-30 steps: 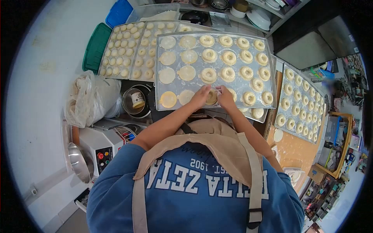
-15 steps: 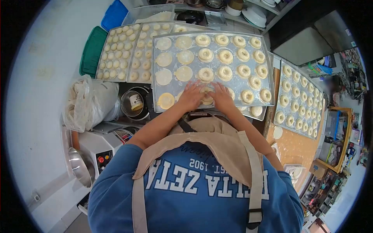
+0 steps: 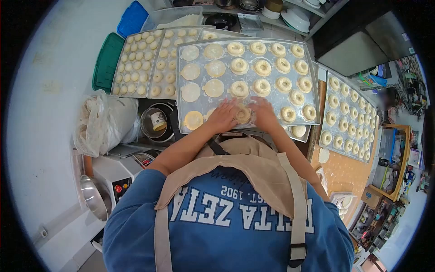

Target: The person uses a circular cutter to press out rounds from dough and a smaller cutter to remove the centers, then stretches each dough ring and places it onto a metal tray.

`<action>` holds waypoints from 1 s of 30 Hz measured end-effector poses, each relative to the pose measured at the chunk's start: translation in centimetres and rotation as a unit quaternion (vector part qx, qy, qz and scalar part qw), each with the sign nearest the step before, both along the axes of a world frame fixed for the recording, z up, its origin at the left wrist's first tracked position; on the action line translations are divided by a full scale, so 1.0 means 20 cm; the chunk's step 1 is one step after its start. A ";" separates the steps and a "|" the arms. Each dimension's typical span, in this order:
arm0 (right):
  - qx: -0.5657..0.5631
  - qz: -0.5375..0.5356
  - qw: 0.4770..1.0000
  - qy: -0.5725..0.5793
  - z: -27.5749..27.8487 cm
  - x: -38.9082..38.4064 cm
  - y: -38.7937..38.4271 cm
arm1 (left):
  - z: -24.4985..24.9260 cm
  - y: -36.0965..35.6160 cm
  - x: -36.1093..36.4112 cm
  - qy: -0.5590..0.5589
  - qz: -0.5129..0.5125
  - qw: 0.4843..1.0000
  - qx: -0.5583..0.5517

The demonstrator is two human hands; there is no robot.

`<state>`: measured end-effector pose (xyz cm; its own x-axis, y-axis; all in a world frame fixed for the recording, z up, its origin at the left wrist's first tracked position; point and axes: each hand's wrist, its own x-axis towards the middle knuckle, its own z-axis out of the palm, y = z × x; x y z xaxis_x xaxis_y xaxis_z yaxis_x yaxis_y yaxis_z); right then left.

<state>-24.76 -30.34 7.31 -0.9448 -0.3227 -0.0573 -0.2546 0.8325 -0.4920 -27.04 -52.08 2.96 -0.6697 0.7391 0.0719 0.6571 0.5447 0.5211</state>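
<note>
A raw dough ring (image 3: 243, 114) lies near the front edge of a large metal tray (image 3: 272, 103), between my two hands. My left hand (image 3: 223, 116) has its fingers curled against the ring's left side. On the other side, my right hand (image 3: 264, 115) is beside the ring with its fingers apart and a little blurred. Rows of shaped dough rings (image 3: 263, 68) fill the tray's middle and right. Flat dough discs (image 3: 190, 92) stand in columns at its left. Part of one disc is covered by my left hand.
Trays of round dough balls (image 3: 134, 65) sit at the left back. Another tray of rings (image 3: 349, 118) rests on the wooden table (image 3: 346, 174) to the right. A pot (image 3: 156, 121), a plastic bag (image 3: 106, 122) and a machine (image 3: 115, 174) are at my left.
My hands have moved slightly apart, the right one to the right, and more of the dough ring between them shows.
</note>
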 end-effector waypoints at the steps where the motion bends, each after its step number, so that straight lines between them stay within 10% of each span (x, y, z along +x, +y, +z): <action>1: -0.028 -0.030 0.999 0.004 0.02 0.00 0.03 | 0.02 0.00 0.00 -0.001 -0.039 0.999 -0.011; 10: -0.113 -0.141 0.983 0.017 0.01 0.04 0.16 | -0.01 0.03 -0.03 0.039 -0.192 0.975 -0.101; 16: -0.047 -0.051 0.980 -0.184 0.16 -0.04 0.04 | 0.04 0.01 -0.04 0.025 -0.178 0.976 -0.122; 19: -0.106 0.078 0.987 0.096 -0.05 0.01 0.08 | 0.08 -0.01 -0.07 -0.003 -0.070 0.994 -0.088; 25: -0.034 -0.050 0.958 -0.279 0.17 -0.06 0.04 | 0.04 -0.10 -0.10 0.073 0.029 0.996 -0.029; 28: -0.004 0.037 0.999 0.021 0.05 0.10 0.07 | 0.05 -0.05 -0.06 0.016 -0.102 0.990 -0.098; 30: -0.073 -0.029 0.997 0.017 0.04 0.13 0.12 | 0.05 -0.03 -0.04 0.048 -0.155 0.976 -0.147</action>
